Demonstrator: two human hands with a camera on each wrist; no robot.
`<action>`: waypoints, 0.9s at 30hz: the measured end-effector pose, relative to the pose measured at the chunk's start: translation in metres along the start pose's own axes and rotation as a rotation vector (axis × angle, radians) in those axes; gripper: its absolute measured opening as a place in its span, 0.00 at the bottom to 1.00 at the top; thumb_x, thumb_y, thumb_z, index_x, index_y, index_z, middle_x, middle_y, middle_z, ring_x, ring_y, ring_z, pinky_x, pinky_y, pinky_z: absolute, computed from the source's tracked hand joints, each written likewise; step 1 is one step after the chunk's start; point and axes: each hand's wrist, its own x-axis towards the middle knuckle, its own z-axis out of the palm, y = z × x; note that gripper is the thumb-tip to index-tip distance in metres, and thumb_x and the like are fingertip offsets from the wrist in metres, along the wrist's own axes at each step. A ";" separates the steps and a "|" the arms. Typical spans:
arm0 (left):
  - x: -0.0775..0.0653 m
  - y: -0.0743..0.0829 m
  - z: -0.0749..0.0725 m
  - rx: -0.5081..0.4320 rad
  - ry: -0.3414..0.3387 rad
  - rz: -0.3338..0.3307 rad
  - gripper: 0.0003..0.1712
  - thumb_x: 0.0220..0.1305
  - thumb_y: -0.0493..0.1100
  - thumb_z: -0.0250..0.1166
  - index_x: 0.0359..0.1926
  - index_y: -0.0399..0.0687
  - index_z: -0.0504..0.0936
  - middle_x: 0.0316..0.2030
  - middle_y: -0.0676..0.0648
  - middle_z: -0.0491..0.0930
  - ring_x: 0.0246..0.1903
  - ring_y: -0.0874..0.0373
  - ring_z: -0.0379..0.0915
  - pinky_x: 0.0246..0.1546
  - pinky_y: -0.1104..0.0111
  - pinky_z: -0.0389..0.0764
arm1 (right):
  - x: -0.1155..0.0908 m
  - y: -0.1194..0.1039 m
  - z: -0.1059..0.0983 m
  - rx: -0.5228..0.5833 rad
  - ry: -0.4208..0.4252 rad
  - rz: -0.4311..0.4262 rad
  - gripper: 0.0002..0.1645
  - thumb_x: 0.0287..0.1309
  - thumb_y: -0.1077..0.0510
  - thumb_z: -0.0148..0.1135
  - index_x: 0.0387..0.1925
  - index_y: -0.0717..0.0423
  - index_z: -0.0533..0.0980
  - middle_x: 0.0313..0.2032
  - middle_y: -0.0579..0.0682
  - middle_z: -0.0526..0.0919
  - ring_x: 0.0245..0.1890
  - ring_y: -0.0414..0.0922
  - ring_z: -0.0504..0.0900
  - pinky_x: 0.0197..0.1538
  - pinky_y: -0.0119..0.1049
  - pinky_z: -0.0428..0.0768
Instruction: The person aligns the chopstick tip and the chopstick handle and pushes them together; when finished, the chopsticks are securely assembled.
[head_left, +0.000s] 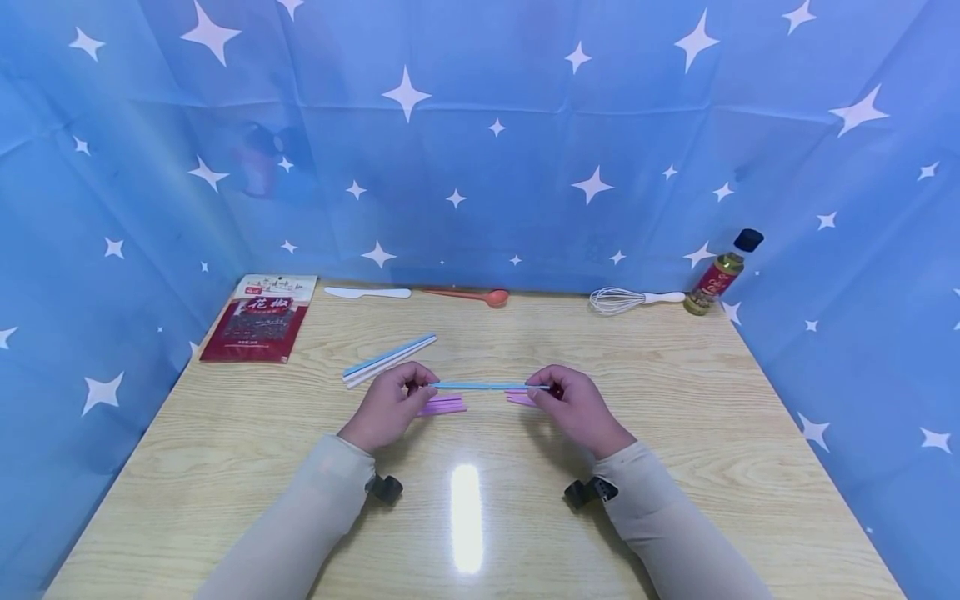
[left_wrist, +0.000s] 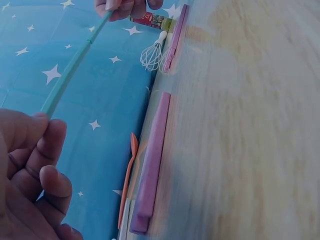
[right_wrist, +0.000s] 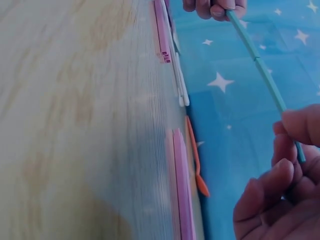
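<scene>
A thin light-blue chopstick (head_left: 483, 386) is stretched level between my two hands above the table. A seam or joint shows near its middle in both wrist views. My left hand (head_left: 390, 404) pinches one end with thumb and fingertips. At the other end my right hand (head_left: 576, 410) pinches it the same way, a short tip poking past the fingers in the right wrist view. Below the left hand lie several pink sticks (head_left: 446, 407). Another group of pink sticks (head_left: 520, 399) lies under the right hand, partly covered by it.
Blue and white chopsticks (head_left: 389, 359) lie behind my left hand. Along the back edge are a red spice packet (head_left: 253, 325), a white knife (head_left: 367, 292), an orange-red spoon (head_left: 487, 297), a whisk (head_left: 630, 300) and an oil bottle (head_left: 716, 279). A starred blue curtain (head_left: 480, 142) surrounds the table.
</scene>
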 end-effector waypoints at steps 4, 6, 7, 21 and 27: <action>-0.001 0.000 0.000 -0.016 0.004 0.003 0.07 0.75 0.37 0.63 0.49 0.39 0.84 0.39 0.48 0.78 0.40 0.53 0.72 0.42 0.68 0.74 | -0.001 -0.002 0.000 0.010 0.006 -0.012 0.03 0.71 0.62 0.65 0.42 0.56 0.84 0.31 0.51 0.79 0.29 0.47 0.72 0.31 0.33 0.72; -0.001 0.000 -0.001 -0.022 0.009 0.006 0.07 0.75 0.36 0.63 0.48 0.39 0.84 0.39 0.48 0.78 0.40 0.53 0.72 0.41 0.68 0.74 | -0.001 -0.002 0.001 0.017 0.011 -0.025 0.03 0.71 0.62 0.64 0.41 0.56 0.84 0.31 0.51 0.79 0.28 0.46 0.72 0.30 0.32 0.71; -0.001 0.001 0.000 -0.025 0.012 0.007 0.06 0.75 0.36 0.64 0.48 0.39 0.84 0.38 0.48 0.78 0.39 0.53 0.72 0.41 0.68 0.74 | -0.002 -0.003 0.001 0.020 0.013 -0.033 0.03 0.71 0.63 0.64 0.41 0.57 0.84 0.30 0.51 0.79 0.28 0.46 0.72 0.30 0.32 0.71; -0.001 0.003 -0.002 -0.046 0.031 0.055 0.03 0.74 0.34 0.64 0.44 0.42 0.84 0.38 0.47 0.80 0.38 0.55 0.73 0.42 0.67 0.75 | -0.005 -0.006 0.003 0.101 0.004 -0.063 0.04 0.72 0.65 0.64 0.41 0.59 0.84 0.33 0.53 0.82 0.26 0.43 0.71 0.29 0.31 0.71; 0.005 -0.008 -0.019 -0.068 0.072 0.033 0.04 0.75 0.36 0.63 0.45 0.43 0.84 0.37 0.47 0.79 0.37 0.54 0.73 0.40 0.68 0.76 | -0.002 -0.002 0.002 0.108 0.087 -0.020 0.09 0.72 0.60 0.65 0.45 0.63 0.85 0.31 0.53 0.79 0.28 0.42 0.72 0.31 0.31 0.72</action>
